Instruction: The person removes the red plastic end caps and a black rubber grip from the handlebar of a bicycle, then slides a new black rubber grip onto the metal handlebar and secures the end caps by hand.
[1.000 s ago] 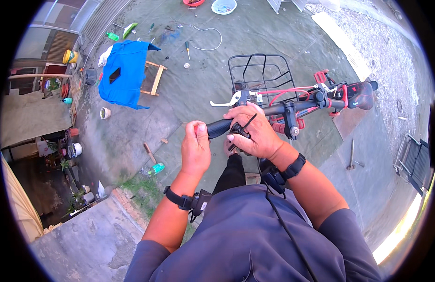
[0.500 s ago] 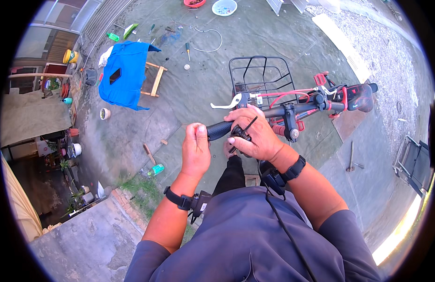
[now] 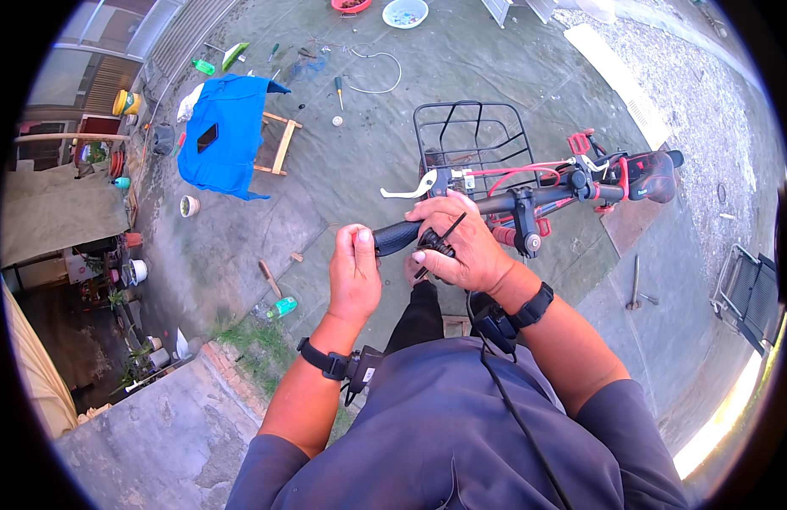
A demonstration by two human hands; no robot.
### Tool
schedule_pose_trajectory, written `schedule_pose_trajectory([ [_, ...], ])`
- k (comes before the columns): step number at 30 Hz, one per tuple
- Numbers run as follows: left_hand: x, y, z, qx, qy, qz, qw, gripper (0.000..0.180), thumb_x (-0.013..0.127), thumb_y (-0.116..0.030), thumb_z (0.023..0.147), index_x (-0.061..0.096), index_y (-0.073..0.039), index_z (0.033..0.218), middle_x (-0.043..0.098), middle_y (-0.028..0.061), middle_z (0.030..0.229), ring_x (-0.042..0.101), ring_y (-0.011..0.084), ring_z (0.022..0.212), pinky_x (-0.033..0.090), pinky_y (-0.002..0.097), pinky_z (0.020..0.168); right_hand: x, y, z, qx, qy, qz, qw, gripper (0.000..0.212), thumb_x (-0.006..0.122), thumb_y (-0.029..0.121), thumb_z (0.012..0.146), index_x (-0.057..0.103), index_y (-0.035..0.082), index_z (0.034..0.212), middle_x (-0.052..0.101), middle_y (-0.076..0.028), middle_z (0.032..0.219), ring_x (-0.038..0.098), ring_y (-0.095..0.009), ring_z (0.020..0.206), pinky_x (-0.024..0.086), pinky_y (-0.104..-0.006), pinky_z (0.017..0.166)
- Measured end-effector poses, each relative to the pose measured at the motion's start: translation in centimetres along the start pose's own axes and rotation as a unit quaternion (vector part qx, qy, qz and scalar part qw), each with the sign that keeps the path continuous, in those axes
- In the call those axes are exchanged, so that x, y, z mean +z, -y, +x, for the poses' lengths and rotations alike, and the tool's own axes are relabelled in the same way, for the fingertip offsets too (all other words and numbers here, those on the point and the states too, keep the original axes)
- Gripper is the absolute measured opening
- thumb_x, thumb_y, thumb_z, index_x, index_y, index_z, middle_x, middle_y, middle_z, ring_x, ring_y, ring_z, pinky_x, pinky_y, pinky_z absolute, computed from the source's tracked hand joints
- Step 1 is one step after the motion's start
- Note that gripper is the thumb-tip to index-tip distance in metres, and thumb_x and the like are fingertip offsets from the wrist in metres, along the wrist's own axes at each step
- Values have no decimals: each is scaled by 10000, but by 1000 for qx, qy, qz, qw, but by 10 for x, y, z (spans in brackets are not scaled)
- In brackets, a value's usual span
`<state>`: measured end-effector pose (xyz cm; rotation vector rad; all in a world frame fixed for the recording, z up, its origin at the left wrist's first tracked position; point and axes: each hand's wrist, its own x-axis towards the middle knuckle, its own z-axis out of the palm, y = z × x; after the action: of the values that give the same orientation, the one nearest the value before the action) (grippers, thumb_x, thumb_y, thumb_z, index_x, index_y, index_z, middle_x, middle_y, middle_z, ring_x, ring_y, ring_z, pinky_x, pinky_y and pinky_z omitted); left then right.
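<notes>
Handlebar [image 3: 495,202] lies toward two o'clock, right hand [image 3: 468,245] gripping it, left hand [image 3: 356,270] curled closed at its end, contents unclear. If the right grip slackens, the bar could swing.

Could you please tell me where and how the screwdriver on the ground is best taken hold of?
I would take the screwdriver by its thick handle, coming from above and closing across its width. It lies along the ground with the handle at the far end and the thin shaft toward the person, so the handle probably offers the surest hold.
</notes>
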<state>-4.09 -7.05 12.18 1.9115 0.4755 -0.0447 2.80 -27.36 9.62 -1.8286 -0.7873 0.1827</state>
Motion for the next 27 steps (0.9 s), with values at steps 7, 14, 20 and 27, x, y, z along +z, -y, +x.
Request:
schedule_pose_trajectory([
  [7,-1,12,1,47,-10,18,999,270,454,-300,1074,517,-38,1077,521,25,745,501,100,623,428,297,560,-2,3,0,2,11,-16,1000,310,638,377,870,584,92,980,599,-67,1265,528,-298,1251,228,-581,1146],
  [14,-4,-5,-4,-34,28,-40,998,279,455,-309,1073,520,-39,1093,523,20,742,507,109,616,430,292,565,-3,2,-2,4,11,-13,1000,320,631,391,875,589,95,988,599,-66,1268,525,-300,1254,229,-584,1146],
  [20,-6,17,-1,77,-29,57,995,277,462,-323,1070,526,-54,1082,526,5,727,513,89,597,445,267,553,-2,3,0,2,12,-5,1000,314,635,388,867,593,98,979,604,-66,1264,525,-299,1255,234,-581,1143],
  [27,-37,19,1,-60,0,-136,989,194,531,-247,1046,524,-54,1065,586,23,792,562,85,634,480,249,607,-3,5,1,7,4,-11,1000,286,651,360,861,603,97,964,607,-70,1262,529,-296,1249,240,-570,1143],
])
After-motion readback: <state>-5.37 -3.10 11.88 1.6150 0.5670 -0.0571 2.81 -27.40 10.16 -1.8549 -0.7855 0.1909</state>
